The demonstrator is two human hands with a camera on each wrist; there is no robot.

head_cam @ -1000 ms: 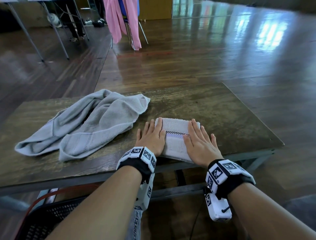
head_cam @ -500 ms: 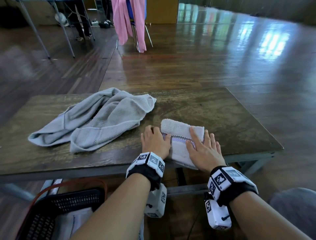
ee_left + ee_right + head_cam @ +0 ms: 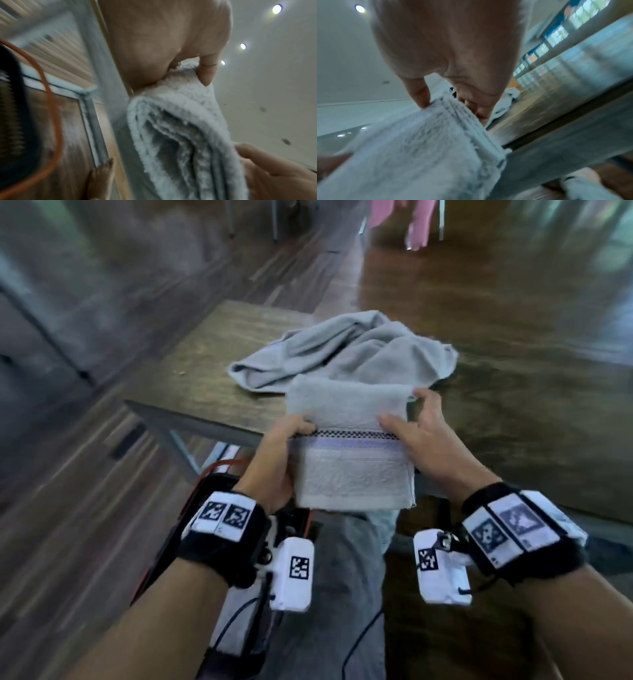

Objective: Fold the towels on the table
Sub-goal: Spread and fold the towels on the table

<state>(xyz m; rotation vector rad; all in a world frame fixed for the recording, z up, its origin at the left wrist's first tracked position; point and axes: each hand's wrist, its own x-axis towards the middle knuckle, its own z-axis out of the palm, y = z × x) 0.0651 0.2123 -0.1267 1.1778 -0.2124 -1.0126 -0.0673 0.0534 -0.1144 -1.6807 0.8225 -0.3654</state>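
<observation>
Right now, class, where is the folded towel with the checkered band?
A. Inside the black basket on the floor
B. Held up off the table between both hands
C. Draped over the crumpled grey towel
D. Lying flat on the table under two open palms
B: the left hand and the right hand each grip a side of the folded towel, holding it in front of the table edge, above the person's lap.

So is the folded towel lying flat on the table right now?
No, the folded towel is held off the table between the left hand and the right hand, out over the person's lap.
</observation>
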